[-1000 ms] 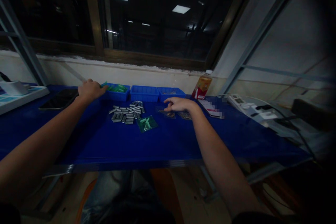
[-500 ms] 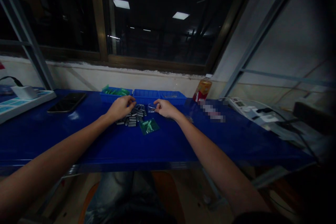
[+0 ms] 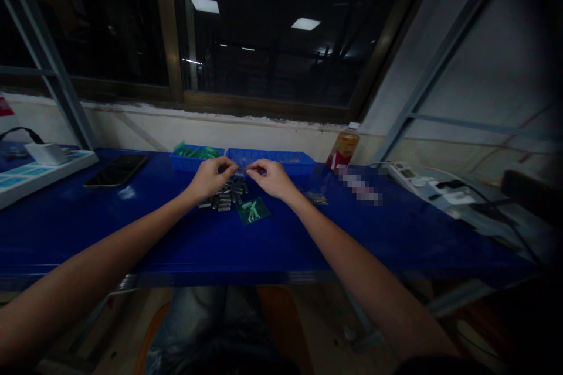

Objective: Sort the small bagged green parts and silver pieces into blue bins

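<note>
Over the back of the metal cylinder pile, my left hand (image 3: 212, 177) and my right hand (image 3: 271, 178) pinch a small clear plastic bag (image 3: 242, 170) between them, fingertips closed on its two sides. The bag is dim, and what it contains is too small to tell. Below my hands lie short silvery metal cylinders (image 3: 224, 201), partly covered by my left hand. Just right of the pile, a green plastic bag (image 3: 254, 211) with several pale and shiny pieces rests flat. Another clear bag (image 3: 315, 197) with small brownish parts lies beside my right wrist.
Along the wall stand a blue bin (image 3: 187, 164) with green bags in it, a middle blue bin (image 3: 231, 152) and a right blue bin (image 3: 303, 166). A drink bottle (image 3: 342, 151) is at the back right. A phone (image 3: 116, 170) and power strip (image 3: 74, 163) lie left.
My left hand came from the green-bag bin to the middle. My right hand picked up a small clear bag and moved left; both hands now hold it.
</note>
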`<state>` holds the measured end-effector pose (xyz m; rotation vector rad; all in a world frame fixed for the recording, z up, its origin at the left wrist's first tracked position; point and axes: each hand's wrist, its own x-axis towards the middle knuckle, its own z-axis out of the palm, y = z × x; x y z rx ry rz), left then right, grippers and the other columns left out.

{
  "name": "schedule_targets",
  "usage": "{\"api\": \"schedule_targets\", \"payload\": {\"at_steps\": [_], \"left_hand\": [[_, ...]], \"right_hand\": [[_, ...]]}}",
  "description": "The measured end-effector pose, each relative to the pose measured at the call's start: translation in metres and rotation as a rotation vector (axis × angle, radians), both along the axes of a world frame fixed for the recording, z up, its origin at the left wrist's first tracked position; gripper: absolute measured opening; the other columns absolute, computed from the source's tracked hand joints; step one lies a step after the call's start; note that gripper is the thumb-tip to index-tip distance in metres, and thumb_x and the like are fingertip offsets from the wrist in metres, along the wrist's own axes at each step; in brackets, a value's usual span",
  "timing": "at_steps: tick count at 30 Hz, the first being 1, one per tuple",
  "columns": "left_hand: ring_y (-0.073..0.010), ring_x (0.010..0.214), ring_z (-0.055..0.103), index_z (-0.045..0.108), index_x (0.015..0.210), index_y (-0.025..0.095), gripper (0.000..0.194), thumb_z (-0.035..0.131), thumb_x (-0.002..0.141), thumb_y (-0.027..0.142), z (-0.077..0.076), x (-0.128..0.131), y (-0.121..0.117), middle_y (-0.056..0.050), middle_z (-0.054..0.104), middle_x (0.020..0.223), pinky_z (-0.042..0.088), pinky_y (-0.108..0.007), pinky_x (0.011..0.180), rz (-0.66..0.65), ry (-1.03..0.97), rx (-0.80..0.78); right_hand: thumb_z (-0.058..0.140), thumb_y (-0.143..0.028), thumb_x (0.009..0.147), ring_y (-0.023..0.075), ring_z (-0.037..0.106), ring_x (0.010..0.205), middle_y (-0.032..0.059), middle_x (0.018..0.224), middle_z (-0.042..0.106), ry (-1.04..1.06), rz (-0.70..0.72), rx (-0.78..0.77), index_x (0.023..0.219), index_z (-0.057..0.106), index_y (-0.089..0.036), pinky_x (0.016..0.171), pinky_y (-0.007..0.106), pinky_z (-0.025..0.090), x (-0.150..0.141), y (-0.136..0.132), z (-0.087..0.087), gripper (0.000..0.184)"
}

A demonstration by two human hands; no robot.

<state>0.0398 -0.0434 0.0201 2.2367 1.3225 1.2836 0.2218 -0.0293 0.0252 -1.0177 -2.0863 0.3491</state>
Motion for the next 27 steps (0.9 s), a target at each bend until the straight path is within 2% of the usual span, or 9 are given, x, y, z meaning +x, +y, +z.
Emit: {"api": "schedule_targets", "payload": {"at_steps": [4,8,13,27], "left_hand": [[-0.0148,0.066,0.054,0.06,0.076,0.014,0.025,0.047,0.079,0.034,-0.002,0.001,0.0,-0.004,0.061,0.07,0.038,-0.026,0.061,-0.001,-0.04,-0.016],[-0.015,0.066,0.054,0.059,0.075,0.013,0.025,0.046,0.078,0.035,-0.001,0.001,0.0,-0.004,0.06,0.07,0.039,-0.026,0.062,-0.03,-0.091,-0.041],[-0.0152,0.069,0.055,0.059,0.076,0.013,0.021,0.051,0.075,0.033,0.0,0.001,0.001,-0.005,0.061,0.073,0.04,-0.026,0.065,-0.086,-0.101,-0.068],[-0.0118,0.064,0.052,0.058,0.072,0.013,0.02,0.053,0.076,0.032,0.0,0.003,-0.003,-0.002,0.058,0.067,0.038,-0.024,0.06,-0.199,-0.256,-0.18]], "right_hand": [[0.05,-0.019,0.077,0.0126,0.053,0.069,0.0045,0.075,0.063,-0.074,-0.017,0.058,0.076,0.064,-0.014,0.065,0.025,0.039,0.003,0.0,0.0,0.015],[0.049,-0.02,0.077,0.0115,0.052,0.065,0.0031,0.072,0.063,-0.052,0.028,0.047,0.076,0.063,-0.014,0.062,0.023,0.038,0.001,-0.002,-0.001,0.016],[0.049,-0.022,0.078,0.0113,0.051,0.063,0.0028,0.072,0.062,-0.014,0.01,0.065,0.078,0.062,-0.014,0.06,0.023,0.037,-0.001,-0.005,0.0,0.016],[0.049,-0.014,0.07,0.0095,0.048,0.057,-0.0004,0.061,0.058,-0.031,0.098,0.005,0.066,0.062,-0.014,0.057,0.023,0.035,0.002,-0.012,0.011,0.013]]}}
